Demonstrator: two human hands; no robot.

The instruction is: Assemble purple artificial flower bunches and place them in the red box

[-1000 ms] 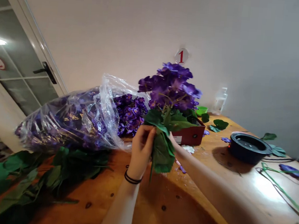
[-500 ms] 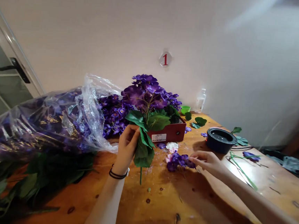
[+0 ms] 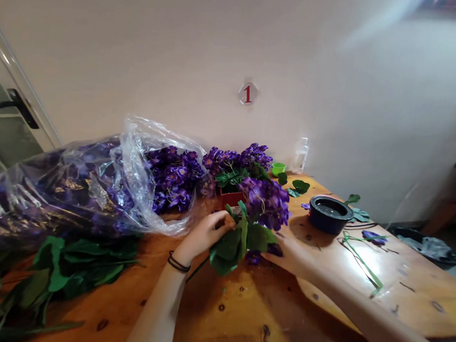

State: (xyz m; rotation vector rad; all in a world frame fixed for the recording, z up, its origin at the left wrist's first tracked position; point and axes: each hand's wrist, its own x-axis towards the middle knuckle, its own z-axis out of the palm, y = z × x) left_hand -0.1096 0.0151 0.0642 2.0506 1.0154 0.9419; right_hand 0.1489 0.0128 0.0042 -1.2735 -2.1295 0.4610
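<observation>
Left hand (image 3: 205, 234): grip closed on stem of purple fabric flower sprig with broad green leaves (image 3: 265, 202), taken just under leaves, probably to leave blossom head free. Sprig held tilted rightward, low over brown wooden table (image 3: 239, 310). Right hand (image 3: 290, 252): set at small loose purple blossoms (image 3: 253, 257) on table, fingers hidden by leaves; grip cannot be told. At left, clear plastic bag of purple flowers (image 3: 91, 185) laid with mouth toward hands, likely for easy reach.

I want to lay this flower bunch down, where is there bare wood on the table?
Bare wood lies along the near table edge, in front of the flower bunch, and right of the green stem. The left is crowded by the plastic bag of flowers and loose leaves; the red box and dark bowl fill the back.
</observation>
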